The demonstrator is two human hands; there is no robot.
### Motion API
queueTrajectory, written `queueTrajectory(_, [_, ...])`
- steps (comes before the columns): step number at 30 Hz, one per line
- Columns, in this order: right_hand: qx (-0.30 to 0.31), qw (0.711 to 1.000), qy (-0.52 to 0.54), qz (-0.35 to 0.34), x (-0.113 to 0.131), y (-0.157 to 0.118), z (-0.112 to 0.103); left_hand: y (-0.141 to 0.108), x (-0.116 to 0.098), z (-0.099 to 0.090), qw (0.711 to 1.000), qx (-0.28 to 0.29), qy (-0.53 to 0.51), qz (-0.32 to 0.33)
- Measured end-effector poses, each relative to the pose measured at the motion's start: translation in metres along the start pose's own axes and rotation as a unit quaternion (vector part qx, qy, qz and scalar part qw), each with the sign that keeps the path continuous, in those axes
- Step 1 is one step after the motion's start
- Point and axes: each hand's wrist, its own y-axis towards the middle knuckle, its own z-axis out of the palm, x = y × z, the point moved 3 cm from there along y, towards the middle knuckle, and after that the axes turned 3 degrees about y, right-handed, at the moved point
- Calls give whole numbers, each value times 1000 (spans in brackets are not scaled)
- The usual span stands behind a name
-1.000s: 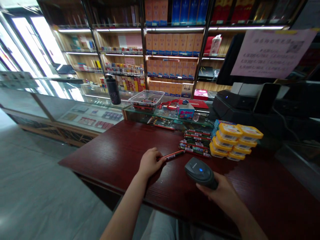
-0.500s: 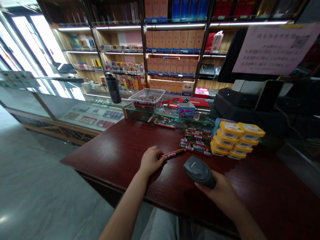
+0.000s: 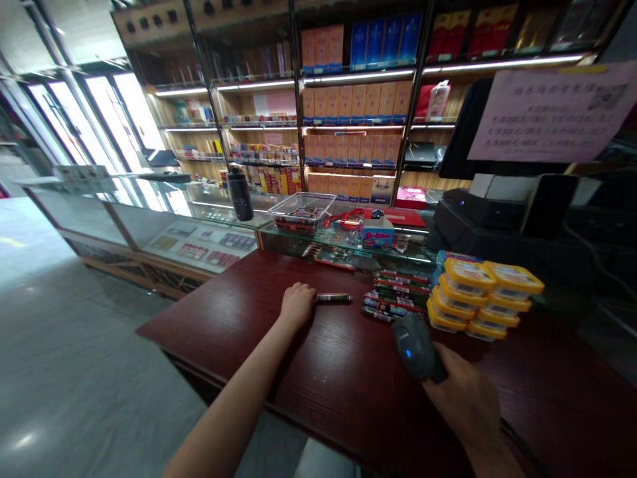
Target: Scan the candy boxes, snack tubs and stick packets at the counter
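My left hand (image 3: 297, 307) rests over the dark red tabletop, its fingers closed on one end of a slim stick-shaped packet (image 3: 334, 298). That packet lies roughly level, pointing right, with a pale label along its side. In my right hand (image 3: 465, 392) is a dark grey barcode scanner (image 3: 414, 346), held above the table with a small blue light glowing on top. Just beyond the scanner's head, a pile of similar stick packets (image 3: 395, 295) in red, green and black wrappers lies beside stacked yellow-lidded tubs (image 3: 468, 275).
A glass counter (image 3: 293, 240) borders the table's far side, carrying a clear plastic box (image 3: 301, 211) of sticks, a small blue-and-pink box (image 3: 377, 234) and a dark bottle (image 3: 240, 194). A monitor (image 3: 465, 133) with a pink notice (image 3: 552, 113) stands at right.
My left hand has drawn the stick packet leftward, away from the pile, and turned it more level. The scanner has shifted right and its blue light now shows. The view has tilted up.
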Motion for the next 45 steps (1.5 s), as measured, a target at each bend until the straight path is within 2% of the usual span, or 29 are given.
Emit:
queueTrajectory(4, [-21,999,1,-40,2,-3,2,27,-4,14,997,-76,-9,-9])
queueTrajectory(6, [-27,998,1,-48,3,-4,1,37,-8,24,995,-94,-24,-3])
queueTrajectory(11, [-17,999,14,-24,5,-3,-1,58,-19,41,995,-77,-54,22])
queueTrajectory(16, [7,1000,26,0,5,-4,2,79,-25,44,996,-61,-60,-20])
queueTrajectory(19, [3,1000,26,1,3,-5,4,83,-31,42,994,-66,-86,-23])
queueTrajectory(22, [-6,999,29,11,1,-4,4,71,-45,34,986,-102,-134,7])
queueTrajectory(26, [-7,999,22,33,2,-2,0,39,-75,15,954,-133,-237,129])
queueTrajectory(28, [-10,999,20,32,4,0,-4,23,-93,8,941,-111,-252,198])
queueTrajectory(30, [-16,999,16,26,6,1,-7,14,-107,6,939,-73,-237,237])
queueTrajectory(34, [-39,999,-3,20,6,1,-11,8,-121,6,946,-7,-209,247])
queueTrajectory(38, [-29,999,4,22,2,-3,-9,0,-111,1,948,31,-207,241])
queueTrajectory(41, [9,1000,18,18,2,-5,-7,-14,-90,-4,960,40,-198,196])
queueTrajectory(45, [59,997,28,40,3,-5,-5,-41,-55,-10,973,21,-198,121])
